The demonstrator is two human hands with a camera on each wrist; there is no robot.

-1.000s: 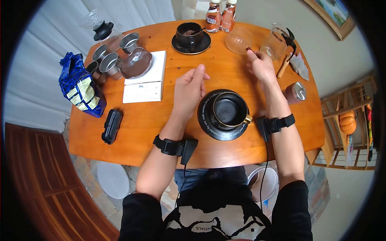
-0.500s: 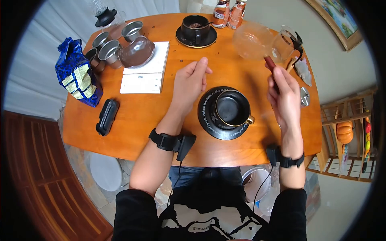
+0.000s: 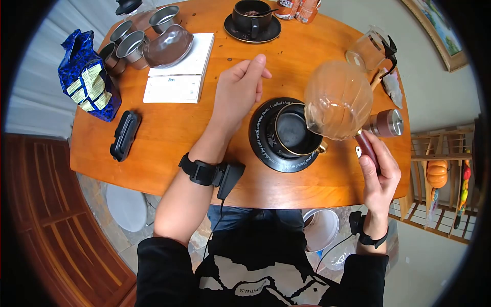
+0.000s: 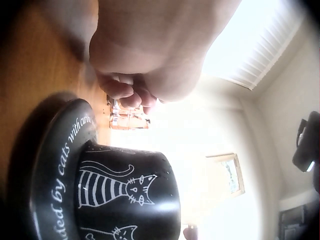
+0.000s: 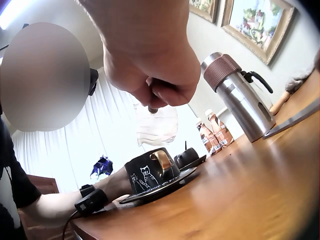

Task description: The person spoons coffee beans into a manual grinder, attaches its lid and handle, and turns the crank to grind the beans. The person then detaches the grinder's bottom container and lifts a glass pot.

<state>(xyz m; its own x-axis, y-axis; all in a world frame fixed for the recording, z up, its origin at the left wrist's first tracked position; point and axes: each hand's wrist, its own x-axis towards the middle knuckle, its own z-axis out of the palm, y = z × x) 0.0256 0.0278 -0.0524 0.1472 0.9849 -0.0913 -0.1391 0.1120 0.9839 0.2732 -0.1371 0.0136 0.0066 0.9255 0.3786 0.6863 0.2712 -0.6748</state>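
My right hand [image 3: 381, 176] grips the brown handle of a clear ribbed glass pot [image 3: 340, 97]. The pot is raised above the table, its spout end overlapping the rim of a black cup [image 3: 294, 130] in the head view. That cup has a gold handle and stands upright on a black saucer [image 3: 263, 148] with white lettering; white cat drawings show on its side in the left wrist view. Left of the saucer, my left hand [image 3: 239, 92] is loosely curled, thumb uppermost, with nothing in it.
Behind stand another black cup [image 3: 251, 20] with a spoon and dark bits, and bottles [image 3: 308, 10]. On the right are a glass carafe [image 3: 365, 51] and a metal grinder [image 3: 387, 123]. Leftward are metal cups [image 3: 133, 46], a brown dish [image 3: 169, 47], a blue bag [image 3: 87, 77] and a black case [image 3: 125, 135].
My right hand has brought the glass pot from the back right of the table toward me and to the cup's rim. The left hand has stayed beside the saucer.
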